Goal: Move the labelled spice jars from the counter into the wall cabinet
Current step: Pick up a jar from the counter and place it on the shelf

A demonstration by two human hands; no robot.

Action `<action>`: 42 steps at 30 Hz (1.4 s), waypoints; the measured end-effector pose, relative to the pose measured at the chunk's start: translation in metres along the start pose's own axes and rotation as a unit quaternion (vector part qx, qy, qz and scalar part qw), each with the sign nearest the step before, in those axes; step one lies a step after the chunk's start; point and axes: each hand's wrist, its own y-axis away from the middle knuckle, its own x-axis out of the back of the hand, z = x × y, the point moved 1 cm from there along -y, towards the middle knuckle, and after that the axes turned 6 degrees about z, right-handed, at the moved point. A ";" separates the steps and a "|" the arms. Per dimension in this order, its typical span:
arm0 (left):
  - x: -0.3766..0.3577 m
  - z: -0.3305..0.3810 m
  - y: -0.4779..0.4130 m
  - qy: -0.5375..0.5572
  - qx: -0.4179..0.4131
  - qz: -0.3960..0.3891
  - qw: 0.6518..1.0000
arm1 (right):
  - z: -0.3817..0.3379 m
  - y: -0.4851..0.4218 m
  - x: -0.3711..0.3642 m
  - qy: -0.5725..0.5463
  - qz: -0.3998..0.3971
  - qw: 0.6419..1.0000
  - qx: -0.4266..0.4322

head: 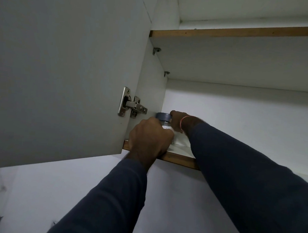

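A clear spice jar [165,125] with a blue-grey lid and a white label stands at the left end of the wall cabinet's bottom shelf [178,158], close to the side wall. My left hand [150,139] wraps the jar's body from the front. My right hand [178,122] reaches in from the right, its fingers curled on the lid and the jar's far side. Both arms wear dark blue sleeves. A thin pink band circles my right wrist. Most of the jar's body is hidden behind my left hand.
The open cabinet door [62,74] hangs at the left on a metal hinge [132,104]. An upper shelf [236,32] with a wooden edge runs across above. A white wall [72,192] lies below the cabinet.
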 end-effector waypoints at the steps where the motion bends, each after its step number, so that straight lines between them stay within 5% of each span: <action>1: 0.000 0.000 0.000 -0.004 0.000 -0.002 1.000 | 0.000 0.000 0.000 -0.002 -0.002 1.000 -0.001; 9: 0.001 0.001 0.001 -0.006 0.010 -0.003 1.000 | 0.004 -0.005 -0.007 -0.058 -0.037 0.997 -0.026; 16: 0.005 0.005 0.008 0.020 0.012 0.047 0.999 | 0.004 0.004 -0.004 -0.089 0.035 0.994 -0.049; 31: 0.007 0.003 0.011 0.023 -0.005 0.051 0.998 | 0.018 0.023 0.001 -0.066 -0.029 0.996 0.061; 42: 0.000 -0.001 0.006 0.019 -0.018 0.078 0.997 | 0.009 0.018 0.002 -0.034 -0.002 0.996 0.084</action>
